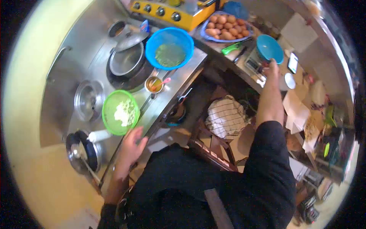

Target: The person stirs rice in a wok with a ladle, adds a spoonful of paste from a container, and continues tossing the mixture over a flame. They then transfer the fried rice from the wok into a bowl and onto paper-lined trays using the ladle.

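On the steel counter [85, 45] at the left, we see the left hand [129, 147] with fingers loosely spread and nothing in them. It is just beside the near rim of the green bowl [109, 112]; we cannot tell whether it touches. That bowl holds a heap of white chopped bits. Just beyond it, a small cup [148, 86] holds orange liquid and a pink spoon [165, 81]. Farther still, the blue bowl [160, 36] has a green mash in its bottom. Left of it, a pot [126, 63] stands with its lid [131, 40] tilted on the far rim.

At the far right, the right hand [272, 68] meets the near edge of the teal bowl [269, 47], which stands by a scale [253, 66]. We cannot tell how far its fingers are closed, nor what the bowl holds. Left of that, a tray [206, 36] is heaped with brown eggs [227, 26].
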`<state>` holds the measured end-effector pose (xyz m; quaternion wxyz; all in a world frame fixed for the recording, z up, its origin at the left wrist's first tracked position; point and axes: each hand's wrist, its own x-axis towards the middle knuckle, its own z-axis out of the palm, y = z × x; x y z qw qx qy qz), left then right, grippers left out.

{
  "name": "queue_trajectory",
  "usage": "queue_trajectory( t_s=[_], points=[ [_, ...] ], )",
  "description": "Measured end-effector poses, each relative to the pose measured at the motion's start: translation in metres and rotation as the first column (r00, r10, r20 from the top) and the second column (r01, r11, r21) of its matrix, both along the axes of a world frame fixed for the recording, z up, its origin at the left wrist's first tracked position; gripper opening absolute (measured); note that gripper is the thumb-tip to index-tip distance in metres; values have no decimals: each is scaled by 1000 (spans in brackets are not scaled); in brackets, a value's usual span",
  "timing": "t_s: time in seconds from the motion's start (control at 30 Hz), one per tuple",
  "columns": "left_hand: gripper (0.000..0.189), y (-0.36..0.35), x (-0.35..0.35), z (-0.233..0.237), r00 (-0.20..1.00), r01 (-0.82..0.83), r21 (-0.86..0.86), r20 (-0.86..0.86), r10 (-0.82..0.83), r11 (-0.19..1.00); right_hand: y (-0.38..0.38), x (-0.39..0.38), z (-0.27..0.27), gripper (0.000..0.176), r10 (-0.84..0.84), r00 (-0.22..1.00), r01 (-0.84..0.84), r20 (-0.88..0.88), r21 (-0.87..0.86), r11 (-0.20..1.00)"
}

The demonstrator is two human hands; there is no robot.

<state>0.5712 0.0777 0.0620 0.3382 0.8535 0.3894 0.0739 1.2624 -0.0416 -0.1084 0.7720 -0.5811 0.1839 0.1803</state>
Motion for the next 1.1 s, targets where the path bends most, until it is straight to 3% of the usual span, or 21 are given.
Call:
queue_trajectory(
  t_s=[0.03,0.13,0.2,0.27,0.3,0.33,0.37,0.43,0.5,0.57,0.63,0.67,0.77,0.83,0.9,0.97,1.0,1.1],
  points=[
    [46,14,7,-40,985,-79,-106,143,94,991,7,14,-15,35,-16,1000,16,8,34,999],
    [47,48,44,-76,970,-208,-123,101,221,970,3,-40,39,41,76,996,-68,-45,163,984],
    [45,68,82,-92,971,-221,-174,-135,200,959,-29,-80,56,44,284,952,-278,116,-66,958],
    [41,64,87,-125,998,-50,-477,-49,30,877,-69,-146,68,37,216,964,-225,153,45,973],
    [36,40,108,-82,982,-7,-687,-140,-124,726,-89,-177,73,34,181,969,-200,169,101,974],
    [35,27,108,-80,962,92,-786,-88,-258,611,-110,-216,86,41,262,932,-245,250,-98,965],
    [36,8,109,-73,943,166,-845,-15,-333,508,-135,-253,94,50,251,955,-242,160,-76,967],
    [39,-26,109,-55,860,239,-937,84,-503,254,-186,-329,95,56,333,921,-309,202,-143,940],
    [43,-58,101,-45,682,423,-901,250,-687,92,-231,-417,91,57,393,819,-197,417,-439,877],
    [45,-87,93,-43,531,451,-892,241,-812,29,-272,-514,89,57,417,872,-286,258,-423,860],
    [45,-116,90,-43,270,453,-887,237,-933,-94,-304,-617,72,53,250,928,-143,276,-356,924],
    [44,-141,89,-39,199,386,-918,180,-963,-92,-322,-670,66,53,167,952,-49,255,-412,910],
    [40,-223,68,-63,-2,507,-856,110,-994,-96,-372,-821,53,46,-52,988,126,149,-543,830],
    [40,-278,48,-82,-94,543,-827,109,-990,-143,-406,-899,47,38,-286,957,203,-51,-588,783],
    [37,-339,13,-86,-150,590,-785,123,-981,-189,-454,-964,34,26,-509,861,353,-13,-705,615],
    [35,-394,-23,-90,-177,586,-785,120,-977,-203,-517,-1025,8,19,-631,739,556,234,-742,375],
    [35,-422,-43,-89,-228,555,-804,99,-969,-213,-546,-1047,9,16,-714,644,618,272,-735,277],
    [37,-492,-97,-106,-318,484,-844,79,-945,-233,-649,-1097,-2,17,-852,383,698,356,-716,14]
  ],
)
